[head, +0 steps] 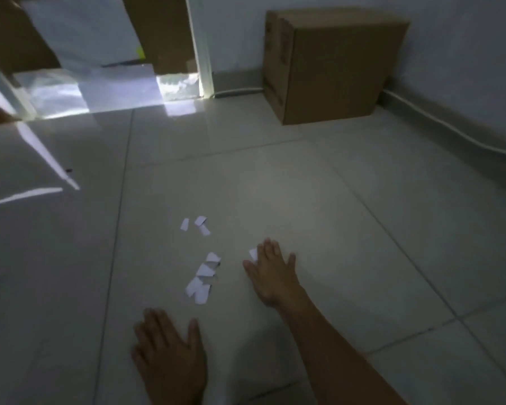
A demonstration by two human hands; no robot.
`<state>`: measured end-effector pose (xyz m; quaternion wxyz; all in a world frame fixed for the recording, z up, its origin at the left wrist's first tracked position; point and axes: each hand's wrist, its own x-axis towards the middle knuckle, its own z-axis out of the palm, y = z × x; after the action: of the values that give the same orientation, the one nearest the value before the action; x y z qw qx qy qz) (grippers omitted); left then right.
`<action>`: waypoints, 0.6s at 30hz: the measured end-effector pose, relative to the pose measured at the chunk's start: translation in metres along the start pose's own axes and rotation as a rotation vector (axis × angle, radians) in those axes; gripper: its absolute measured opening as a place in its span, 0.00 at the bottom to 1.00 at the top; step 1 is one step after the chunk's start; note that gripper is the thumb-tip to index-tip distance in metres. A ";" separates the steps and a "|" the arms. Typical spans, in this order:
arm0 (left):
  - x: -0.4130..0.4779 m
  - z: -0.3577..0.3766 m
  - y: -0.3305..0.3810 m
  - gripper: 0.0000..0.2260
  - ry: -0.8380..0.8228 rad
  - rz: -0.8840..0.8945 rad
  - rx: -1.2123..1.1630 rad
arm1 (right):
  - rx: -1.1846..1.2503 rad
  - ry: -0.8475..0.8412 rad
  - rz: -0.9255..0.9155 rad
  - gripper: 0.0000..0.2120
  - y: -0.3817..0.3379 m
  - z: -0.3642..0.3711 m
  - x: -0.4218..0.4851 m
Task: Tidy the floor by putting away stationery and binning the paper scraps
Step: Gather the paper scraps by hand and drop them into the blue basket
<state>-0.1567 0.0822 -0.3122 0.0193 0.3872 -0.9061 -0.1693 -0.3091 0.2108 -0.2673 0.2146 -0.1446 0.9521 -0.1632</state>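
Several white paper scraps lie on the grey tiled floor. A small group of scraps [198, 225] lies farther from me, and a larger cluster [202, 278] lies nearer. One single scrap [253, 254] lies under the fingertips of my right hand [270, 273], which rests flat on the floor with fingers spread. My left hand [167, 350] also lies flat on the tiles, palm down and holding nothing, below and left of the larger cluster. No stationery is visible.
A closed cardboard box [330, 65] stands against the wall at the back right. A white cable [438, 121] runs along the skirting. At the back left is a doorway with a white frame [200, 48], sheets and cardboard [82, 33].
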 end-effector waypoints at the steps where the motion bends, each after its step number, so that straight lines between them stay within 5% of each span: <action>1: -0.001 -0.001 -0.001 0.39 -0.027 -0.008 0.001 | -0.042 0.010 -0.009 0.31 -0.003 0.011 0.000; 5: 0.006 -0.006 0.003 0.39 -0.094 0.049 0.004 | -0.169 -0.012 -0.216 0.33 -0.022 0.033 -0.007; 8: 0.018 -0.015 0.014 0.34 -0.177 0.212 -0.143 | -0.105 0.001 -0.329 0.45 -0.041 0.032 -0.008; 13: 0.065 -0.030 0.030 0.27 -0.088 0.233 -0.315 | 0.003 0.080 -0.165 0.28 -0.048 0.035 -0.003; 18: 0.136 -0.031 0.041 0.31 -0.212 0.294 -0.198 | 0.012 0.097 -0.167 0.47 -0.042 0.042 -0.008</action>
<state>-0.2747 0.0034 -0.2832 -0.0139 0.2271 -0.9288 -0.2926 -0.2748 0.1648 -0.2846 0.1546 -0.2143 0.9449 -0.1932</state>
